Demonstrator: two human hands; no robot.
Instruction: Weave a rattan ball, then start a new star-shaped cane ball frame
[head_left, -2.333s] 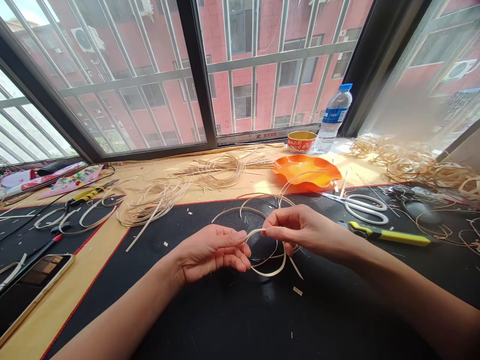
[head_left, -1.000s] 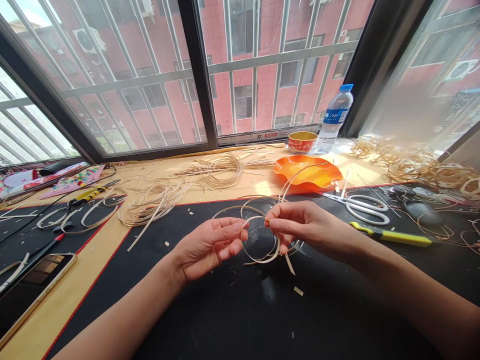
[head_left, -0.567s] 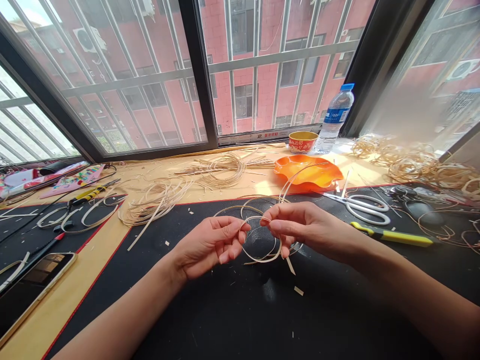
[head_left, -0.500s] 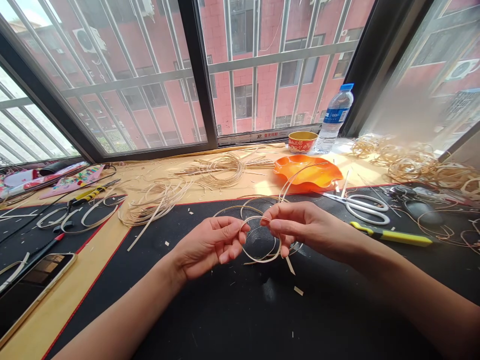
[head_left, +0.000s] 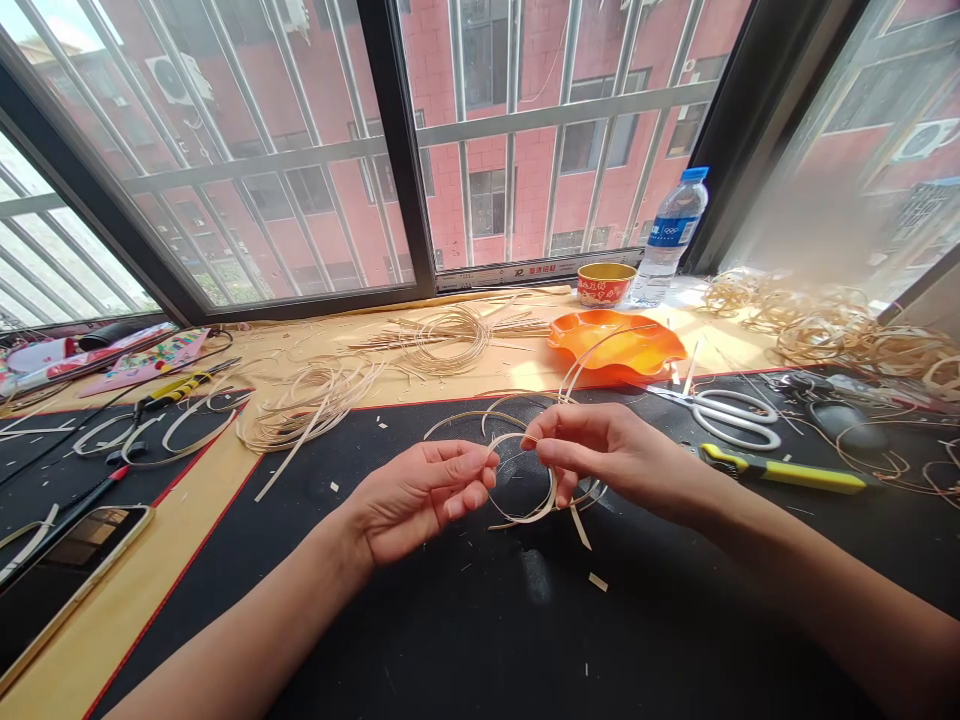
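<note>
A thin pale bamboo strip (head_left: pixel 534 516) is curled into a small ring above the black mat (head_left: pixel 480 620). My left hand (head_left: pixel 420 495) pinches the ring's left side with thumb and fingers closed. My right hand (head_left: pixel 611 455) pinches the top of the ring between thumb and forefinger, with the loose tail of the strip hanging under it. Both hands hover a little above the mat, almost touching each other. More looped strips (head_left: pixel 480 410) lie on the mat just behind them.
White scissors (head_left: pixel 731 413) and a yellow utility knife (head_left: pixel 780 470) lie right of my right hand. An orange wavy dish (head_left: pixel 615 342), a red-gold bowl (head_left: pixel 604 283) and a water bottle (head_left: pixel 667 235) stand behind. Strip coils (head_left: pixel 442 340) fill the bench; a phone (head_left: pixel 64 560) lies left.
The ring has been drawn smaller and lifted slightly. My hands have closed in toward each other, with the right thumb and forefinger sliding along the strip's top.
</note>
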